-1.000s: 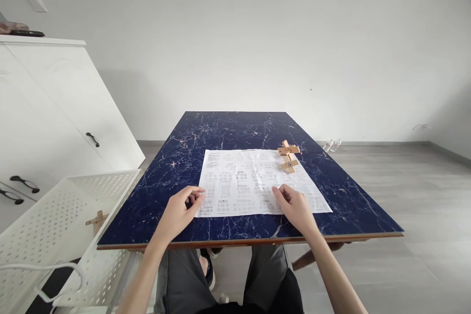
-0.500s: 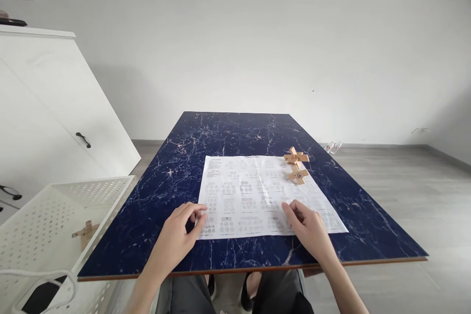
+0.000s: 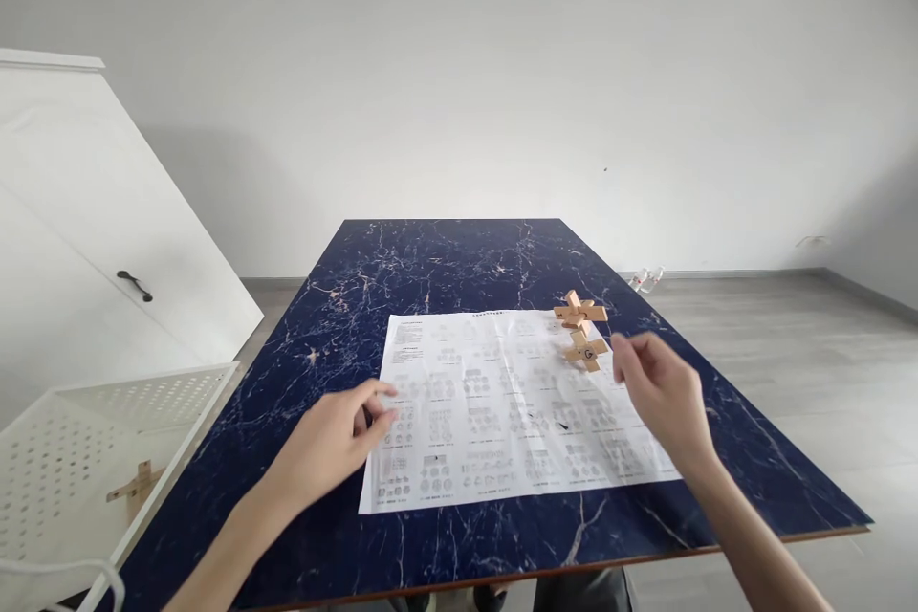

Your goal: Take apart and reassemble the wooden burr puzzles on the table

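A large white printed sheet [image 3: 466, 440] lies flat on the blue marbled table [image 3: 430, 268]. My left hand [image 3: 337, 430] is over the sheet's left edge, thumb and fingers bent but apart, holding nothing. My right hand [image 3: 664, 392] hovers by the sheet's right side with its fingers curled in and nothing visible in them. Just left of it are two wooden interlocking puzzles on the sheet's upper right: a nearer cross-shaped one [image 3: 588, 354] marked with a letter G, and a farther one [image 3: 579, 314] with a block sticking up.
A white perforated basket [image 3: 50, 449] at the table's left contains a wooden cross-shaped piece [image 3: 136, 488] and a white cable [image 3: 64, 569]. Behind it stands a white cabinet [image 3: 107, 210]. Clear bottle-like items [image 3: 646, 280] appear beyond the table's right edge.
My right hand has lifted off the sheet and moved right and forward, beside the wooden puzzles. My left hand stays near the sheet's left edge. The view has shifted slightly.
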